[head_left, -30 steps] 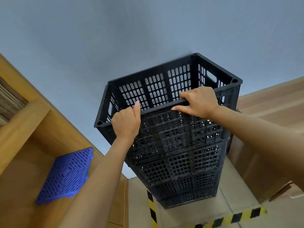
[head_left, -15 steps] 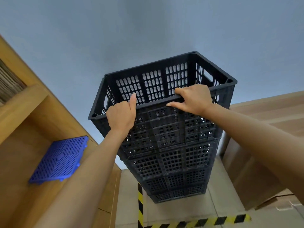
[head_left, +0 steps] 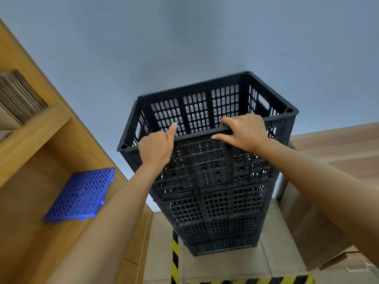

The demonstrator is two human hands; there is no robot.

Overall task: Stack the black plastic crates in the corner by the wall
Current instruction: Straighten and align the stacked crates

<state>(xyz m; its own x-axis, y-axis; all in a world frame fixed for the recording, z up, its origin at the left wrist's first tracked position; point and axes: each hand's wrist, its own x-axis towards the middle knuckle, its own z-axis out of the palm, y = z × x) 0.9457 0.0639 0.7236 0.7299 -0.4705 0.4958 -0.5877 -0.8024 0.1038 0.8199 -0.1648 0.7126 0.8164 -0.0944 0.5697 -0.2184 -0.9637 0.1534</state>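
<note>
Black perforated plastic top crate [head_left: 196, 111] on the stack [head_left: 217, 203], both hands' [head_left: 155, 149] [head_left: 244, 133] grip closed over its rim.

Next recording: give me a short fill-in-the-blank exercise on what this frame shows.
1. Both hands grip the near rim of the top ____ crate.
2. The left hand and right hand hold the ____ crate of the stack.
3. The grid panel on the wooden shelf is ____ in colour.

Missing words: black; top; blue
</note>
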